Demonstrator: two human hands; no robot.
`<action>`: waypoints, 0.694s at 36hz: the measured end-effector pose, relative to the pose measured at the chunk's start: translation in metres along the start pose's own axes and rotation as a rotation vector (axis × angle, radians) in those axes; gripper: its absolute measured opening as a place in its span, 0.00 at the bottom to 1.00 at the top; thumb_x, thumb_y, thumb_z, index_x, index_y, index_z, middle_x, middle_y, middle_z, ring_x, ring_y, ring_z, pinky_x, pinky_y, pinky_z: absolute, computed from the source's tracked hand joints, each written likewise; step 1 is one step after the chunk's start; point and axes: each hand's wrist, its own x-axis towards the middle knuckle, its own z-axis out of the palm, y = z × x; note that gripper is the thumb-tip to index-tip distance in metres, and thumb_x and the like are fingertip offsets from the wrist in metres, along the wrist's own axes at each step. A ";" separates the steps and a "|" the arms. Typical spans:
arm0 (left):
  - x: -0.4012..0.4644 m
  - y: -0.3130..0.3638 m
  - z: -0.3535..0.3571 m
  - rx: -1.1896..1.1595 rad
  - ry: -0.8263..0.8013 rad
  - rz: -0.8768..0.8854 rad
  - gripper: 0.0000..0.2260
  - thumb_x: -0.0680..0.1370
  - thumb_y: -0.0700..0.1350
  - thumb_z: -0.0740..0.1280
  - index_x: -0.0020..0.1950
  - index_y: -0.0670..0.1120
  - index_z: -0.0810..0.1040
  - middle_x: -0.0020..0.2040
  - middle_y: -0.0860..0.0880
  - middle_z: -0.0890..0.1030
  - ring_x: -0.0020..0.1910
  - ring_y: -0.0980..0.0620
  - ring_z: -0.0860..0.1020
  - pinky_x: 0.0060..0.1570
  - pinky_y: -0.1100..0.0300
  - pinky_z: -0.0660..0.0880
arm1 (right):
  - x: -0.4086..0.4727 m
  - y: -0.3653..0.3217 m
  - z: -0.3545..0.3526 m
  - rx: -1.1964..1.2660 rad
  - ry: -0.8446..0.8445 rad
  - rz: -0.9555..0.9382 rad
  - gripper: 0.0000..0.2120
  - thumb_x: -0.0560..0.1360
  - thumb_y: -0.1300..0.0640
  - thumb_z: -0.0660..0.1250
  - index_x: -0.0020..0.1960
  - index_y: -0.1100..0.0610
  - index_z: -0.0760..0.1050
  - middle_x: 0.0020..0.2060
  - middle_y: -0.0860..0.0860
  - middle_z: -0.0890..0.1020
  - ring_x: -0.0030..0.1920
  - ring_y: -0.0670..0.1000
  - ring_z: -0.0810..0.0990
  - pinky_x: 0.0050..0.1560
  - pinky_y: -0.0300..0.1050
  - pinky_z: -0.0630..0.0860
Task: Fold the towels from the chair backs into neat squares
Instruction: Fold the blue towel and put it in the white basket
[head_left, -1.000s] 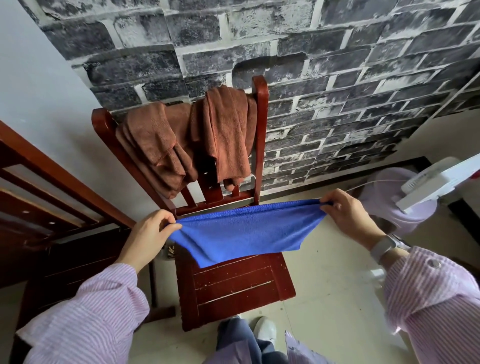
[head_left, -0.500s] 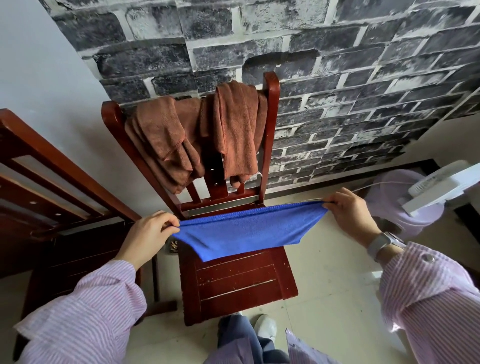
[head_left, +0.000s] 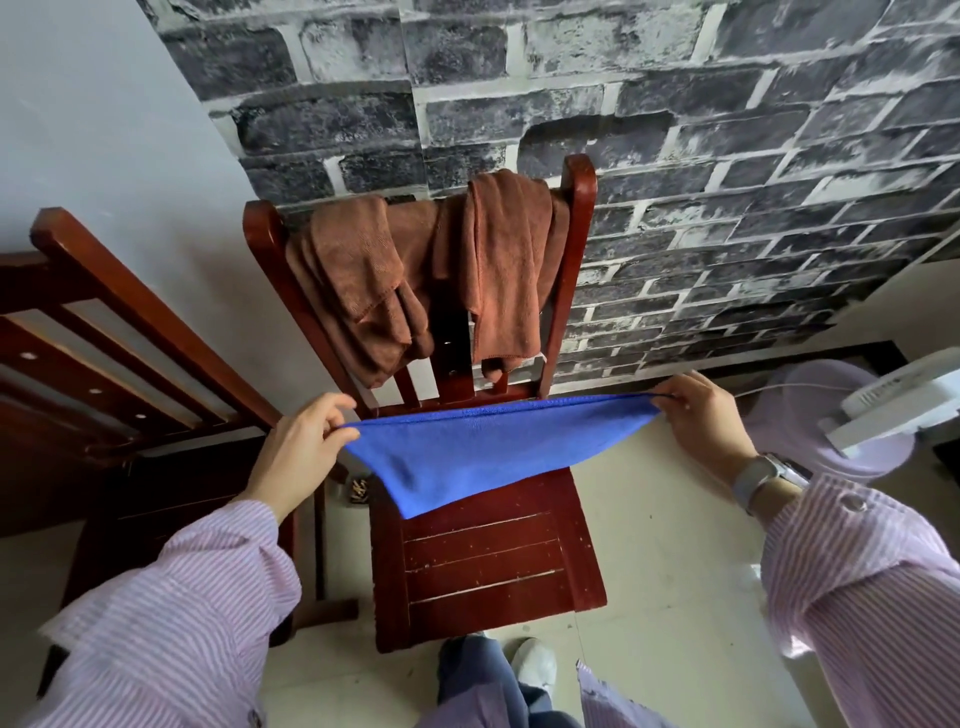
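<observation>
From the head camera, the blue towel (head_left: 483, 447) hangs stretched over the chair seat (head_left: 488, 561), the left hand (head_left: 301, 447) and right hand (head_left: 701, 415) each with fingers pinched shut on a top corner. Two brown towels (head_left: 431, 270) wait on the chair back. It looks already doubled; next, bringing the corners together should halve it, edges kept aligned.

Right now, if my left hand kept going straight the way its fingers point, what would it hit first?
Probably the chair: the left hand, pinching the blue towel, points up and right toward the backrest's lower rail. Depth is unclear from one view.
</observation>
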 end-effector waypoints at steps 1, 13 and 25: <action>0.005 0.000 0.002 0.014 0.017 0.005 0.07 0.72 0.37 0.69 0.49 0.42 0.80 0.40 0.46 0.77 0.41 0.43 0.76 0.47 0.55 0.71 | 0.005 -0.003 0.003 0.001 -0.006 0.018 0.02 0.70 0.69 0.66 0.40 0.66 0.78 0.39 0.61 0.78 0.40 0.61 0.77 0.42 0.45 0.68; 0.007 -0.001 -0.019 0.004 0.424 0.111 0.06 0.73 0.36 0.68 0.48 0.39 0.82 0.41 0.41 0.78 0.41 0.41 0.78 0.46 0.56 0.70 | 0.025 -0.029 0.007 0.161 0.191 -0.075 0.01 0.70 0.68 0.67 0.41 0.65 0.77 0.34 0.50 0.74 0.37 0.56 0.77 0.40 0.34 0.69; -0.100 -0.072 0.067 0.091 0.189 0.177 0.09 0.71 0.45 0.66 0.42 0.43 0.84 0.41 0.47 0.80 0.43 0.53 0.72 0.42 0.62 0.70 | -0.106 0.021 0.055 0.009 -0.026 -0.083 0.02 0.71 0.67 0.68 0.42 0.62 0.77 0.40 0.55 0.78 0.35 0.58 0.78 0.33 0.49 0.76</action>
